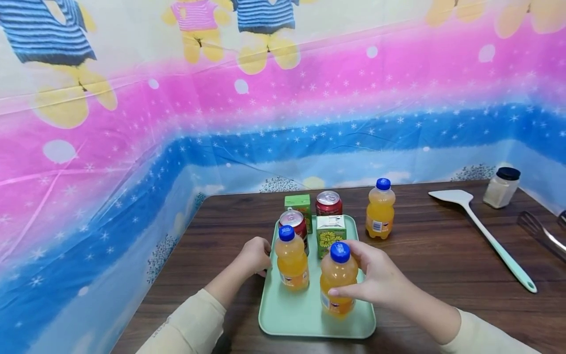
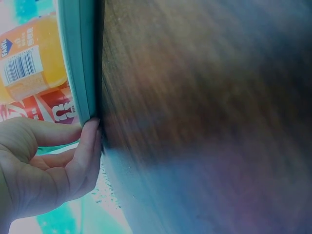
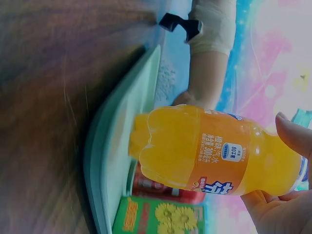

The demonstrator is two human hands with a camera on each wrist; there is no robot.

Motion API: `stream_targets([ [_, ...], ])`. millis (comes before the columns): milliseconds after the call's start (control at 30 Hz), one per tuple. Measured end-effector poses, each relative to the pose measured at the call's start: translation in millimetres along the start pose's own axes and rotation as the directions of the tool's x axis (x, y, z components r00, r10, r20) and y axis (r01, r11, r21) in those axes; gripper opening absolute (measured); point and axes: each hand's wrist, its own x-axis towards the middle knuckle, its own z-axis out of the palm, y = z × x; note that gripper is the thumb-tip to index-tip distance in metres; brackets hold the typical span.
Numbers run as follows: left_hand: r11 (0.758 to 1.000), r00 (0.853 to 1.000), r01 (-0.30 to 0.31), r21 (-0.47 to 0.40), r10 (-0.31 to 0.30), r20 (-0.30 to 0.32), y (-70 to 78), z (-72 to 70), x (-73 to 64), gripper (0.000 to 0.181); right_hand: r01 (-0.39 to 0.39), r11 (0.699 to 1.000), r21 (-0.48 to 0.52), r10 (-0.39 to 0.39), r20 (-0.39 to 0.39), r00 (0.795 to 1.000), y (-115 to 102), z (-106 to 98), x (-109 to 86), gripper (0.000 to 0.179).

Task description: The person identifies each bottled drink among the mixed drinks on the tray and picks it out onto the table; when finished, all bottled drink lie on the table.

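In the lower centre of the head view, a pale green tray (image 1: 289, 317) is placed on the dark wooden table (image 1: 424, 275). A bottle of orange drink (image 1: 338, 280) is held upright by the right hand (image 1: 378, 275) over the tray's near right part; the fingers are curled round it. Whether its base is touching the tray cannot be told. The tray's left rim is pinched between the thumb and fingers of the left hand (image 1: 255, 256). Just beside that rim, a second bottle (image 1: 292, 265) is stood upright on the tray. Behind the bottles, a green carton (image 1: 330, 236) and a red can (image 1: 295, 221) are positioned, backed by another carton (image 1: 297, 201) and another can (image 1: 329, 204). Right of centre, a third bottle (image 1: 380, 211) is stood on the table. Toward the right edge, a spatula (image 1: 486, 231), a partly cut-off whisk (image 1: 541, 228) and a black-lidded jar (image 1: 501, 189) are located. The background is covered by a printed cloth (image 1: 283, 118).
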Motion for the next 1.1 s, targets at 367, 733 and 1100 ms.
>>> stream_targets([
  [367,1.0,1.0,0.006,0.014,-0.005,-0.008,0.1,0.8,1.1,0.038,-0.039,0.997,-0.072,0.029,-0.135,0.99,10.4,-29.0,-2.4,0.064],
  [733,1.0,1.0,0.01,0.016,-0.01,-0.008,-0.7,2.4,0.3,0.04,-0.103,0.984,-0.142,0.065,-0.251,0.966,15.8,-53.8,0.0,0.064],
  [1100,1.0,1.0,0.004,0.021,-0.004,-0.004,0.4,2.4,0.2,0.039,-0.246,0.95,-0.194,0.176,-0.319,0.931,35.6,-67.4,4.7,0.069],
])
